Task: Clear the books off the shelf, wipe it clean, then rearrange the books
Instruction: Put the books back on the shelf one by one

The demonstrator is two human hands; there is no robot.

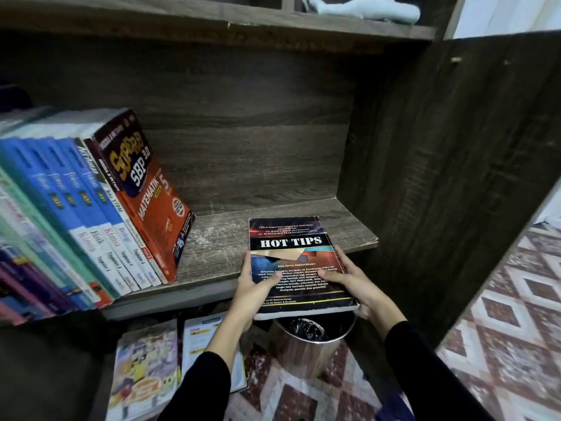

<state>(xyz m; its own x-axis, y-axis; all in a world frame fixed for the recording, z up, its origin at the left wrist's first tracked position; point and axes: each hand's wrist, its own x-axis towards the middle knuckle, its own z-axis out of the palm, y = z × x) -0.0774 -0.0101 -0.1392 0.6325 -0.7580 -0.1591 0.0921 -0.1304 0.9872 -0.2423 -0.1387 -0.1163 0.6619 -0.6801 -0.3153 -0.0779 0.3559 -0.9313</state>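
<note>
A black book titled HOT TIPS lies flat, its far half on the dark wooden shelf and its near half sticking out past the front edge. My left hand grips its left edge with the thumb on the cover. My right hand grips its right edge, thumb on the cover too. A row of upright books leans to the left on the shelf's left part, ending with an orange MATEMATIK book.
A pale blue cloth lies on the shelf above. Below the held book stands a metal bin on a patterned carpet. Two books lie on the floor to the bin's left. The cabinet's side wall closes the right.
</note>
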